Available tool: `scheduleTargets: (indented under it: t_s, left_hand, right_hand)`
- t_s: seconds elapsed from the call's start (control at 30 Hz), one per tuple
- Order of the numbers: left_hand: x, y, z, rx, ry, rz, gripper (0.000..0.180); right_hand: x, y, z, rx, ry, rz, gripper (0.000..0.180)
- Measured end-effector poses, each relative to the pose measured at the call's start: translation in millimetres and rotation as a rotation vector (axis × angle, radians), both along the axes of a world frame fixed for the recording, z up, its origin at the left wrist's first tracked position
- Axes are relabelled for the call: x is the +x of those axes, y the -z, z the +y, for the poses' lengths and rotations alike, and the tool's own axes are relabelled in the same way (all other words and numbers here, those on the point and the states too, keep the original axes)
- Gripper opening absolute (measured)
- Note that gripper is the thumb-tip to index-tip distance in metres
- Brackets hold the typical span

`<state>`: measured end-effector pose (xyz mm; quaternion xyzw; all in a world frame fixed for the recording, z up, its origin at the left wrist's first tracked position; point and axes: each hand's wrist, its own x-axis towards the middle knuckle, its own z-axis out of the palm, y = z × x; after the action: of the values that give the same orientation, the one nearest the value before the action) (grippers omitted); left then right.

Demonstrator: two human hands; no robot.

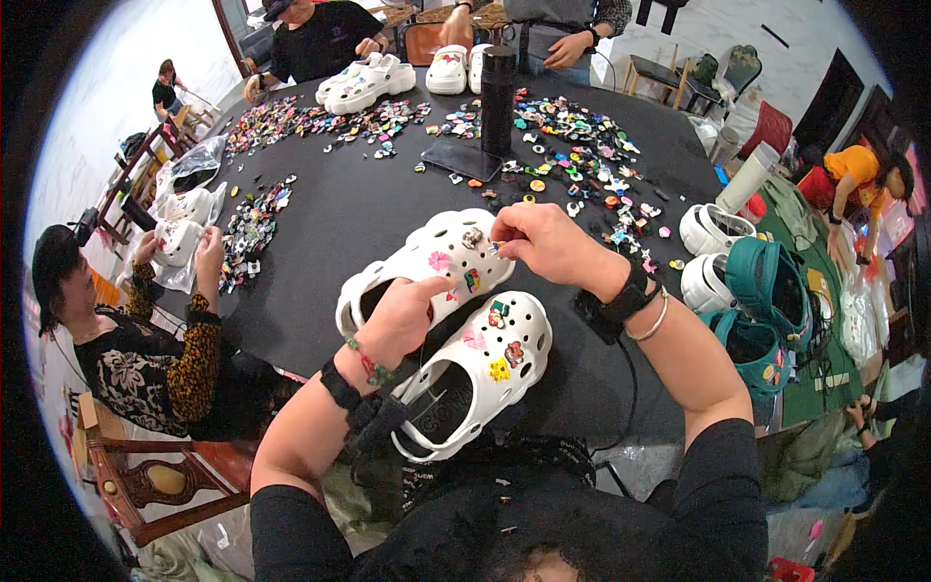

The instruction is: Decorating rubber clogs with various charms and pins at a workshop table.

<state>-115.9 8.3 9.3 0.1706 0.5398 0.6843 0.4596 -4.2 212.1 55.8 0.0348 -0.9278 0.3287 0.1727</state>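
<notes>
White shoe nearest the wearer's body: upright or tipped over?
Upright: the shoe has its foot opening and attached charms facing up.

Left hand grips clog; charms beyond

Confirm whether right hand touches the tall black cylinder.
Apart. The head view shows tabletop between the right hand, at the toe of a white clog, and the black cylinder standing farther away.

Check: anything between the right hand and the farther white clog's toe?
Nothing visible: the right hand is at the toe of the farther white clog; the left hand, by its opening, is not between.
</notes>
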Motion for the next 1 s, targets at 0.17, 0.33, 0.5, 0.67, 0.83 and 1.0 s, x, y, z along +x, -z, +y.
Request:
scheduleTargets:
  t_s: [0.17, 0.33, 0.5, 0.67, 0.83, 1.0]
  left_hand:
    - [-10, 26, -2, 0.242, 0.102, 0.236, 0.028]
    - [-19, 18, 1, 0.147, 0.144, 0.165, 0.035]
    - [-16, 15, 6, 0.166, 0.069, -0.193, 0.040]
    - [-12, 10, 7, 0.139, 0.059, -0.195, 0.041]
    - [-10, 12, 7, 0.207, 0.067, -0.181, 0.042]
    - [-15, 14, 8, 0.156, 0.071, -0.193, 0.043]
  right_hand:
    - [-1, 8, 0, 0.016, 0.002, -0.001, 0.014]
    - [-12, 20, -4, 0.051, -0.015, 0.009, 0.014]
    - [-21, 22, -7, 0.078, 0.105, -0.082, 0.015]
    - [-22, 22, -10, 0.097, 0.118, -0.061, 0.013]
    - [-20, 18, -14, 0.003, 0.150, -0.169, 0.013]
    - [-20, 20, -12, -0.030, 0.215, -0.150, 0.014]
